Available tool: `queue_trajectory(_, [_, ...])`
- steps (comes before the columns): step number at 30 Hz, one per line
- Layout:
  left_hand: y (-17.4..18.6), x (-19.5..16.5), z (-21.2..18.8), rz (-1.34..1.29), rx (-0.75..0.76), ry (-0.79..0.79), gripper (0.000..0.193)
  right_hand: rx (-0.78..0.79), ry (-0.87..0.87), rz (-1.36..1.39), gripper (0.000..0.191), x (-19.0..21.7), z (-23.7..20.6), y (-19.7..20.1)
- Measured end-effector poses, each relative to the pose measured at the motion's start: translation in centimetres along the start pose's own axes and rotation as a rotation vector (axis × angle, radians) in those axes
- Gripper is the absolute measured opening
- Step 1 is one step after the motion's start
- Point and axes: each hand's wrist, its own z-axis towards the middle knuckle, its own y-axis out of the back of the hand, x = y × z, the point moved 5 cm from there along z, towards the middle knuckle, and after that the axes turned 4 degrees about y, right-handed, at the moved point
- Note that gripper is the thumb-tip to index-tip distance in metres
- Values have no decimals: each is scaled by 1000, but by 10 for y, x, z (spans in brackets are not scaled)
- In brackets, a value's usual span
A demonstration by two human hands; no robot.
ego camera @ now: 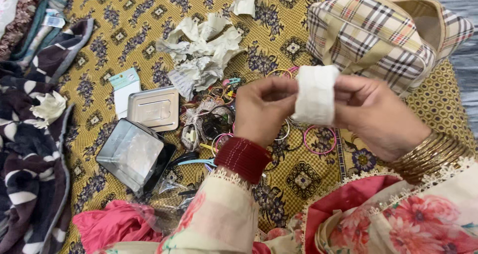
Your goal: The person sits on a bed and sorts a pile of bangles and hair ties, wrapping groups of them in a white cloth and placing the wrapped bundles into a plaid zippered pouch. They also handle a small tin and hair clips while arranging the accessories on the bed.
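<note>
Both hands are raised above a yellow patterned cloth (149,15). My left hand (261,109) and my right hand (371,112) each grip a side of a white paper-wrapped bundle (315,95), held upright between them. Red bangles (244,158) ring my left wrist and gold bangles (430,154) my right. Under the hands lie loose thin bangles, among them a pink one (319,140), beside a tangle of rings and clips (209,122).
A checked fabric bag (378,30) stands open at the upper right. Crumpled white paper (201,52) lies at the top centre. A metal tin (153,108), a clear plastic box (130,154) and a white card (124,87) sit left. A dark striped blanket (30,159) borders the left edge.
</note>
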Motion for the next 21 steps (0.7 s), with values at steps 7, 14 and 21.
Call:
queue_trajectory(7, [-19, -10, 25, -31, 242, 87, 29, -135, -13, 121, 33, -8, 0, 23])
queue_trajectory(14, [-27, -37, 54, 15, 359, -94, 39, -176, 155, 153, 31, 23, 0, 69])
queue_trajectory(21, [-120, -78, 87, 982, 295, -850, 74, -274, 194, -203, 48, 73, 36, 197])
